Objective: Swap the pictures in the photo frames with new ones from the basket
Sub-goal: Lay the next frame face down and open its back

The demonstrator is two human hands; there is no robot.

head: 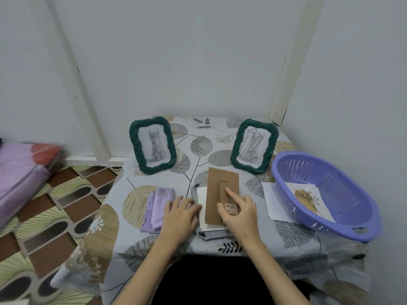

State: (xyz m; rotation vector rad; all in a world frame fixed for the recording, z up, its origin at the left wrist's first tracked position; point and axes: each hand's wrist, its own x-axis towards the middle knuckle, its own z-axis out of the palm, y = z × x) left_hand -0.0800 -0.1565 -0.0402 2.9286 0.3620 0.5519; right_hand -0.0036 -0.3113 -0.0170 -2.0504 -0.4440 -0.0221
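A grey photo frame (211,234) lies face down at the table's front middle, with a white picture sheet (201,203) and a brown cardboard backing (214,186) on top of it. My right hand (239,213) holds the backing's stand, index finger stretched along it. My left hand (179,214) rests flat on the frame's left edge. Two green frames stand at the back: the left green frame (153,145) shows a cat, the right green frame (254,146) a line drawing. The purple basket (330,172) at the right holds a plant picture (308,200).
A folded lilac cloth (157,209) lies left of my left hand. A white sheet (274,200) sits partly under the basket. The table stands in a wall corner. A pink bundle (22,172) sits on the patterned floor at the left.
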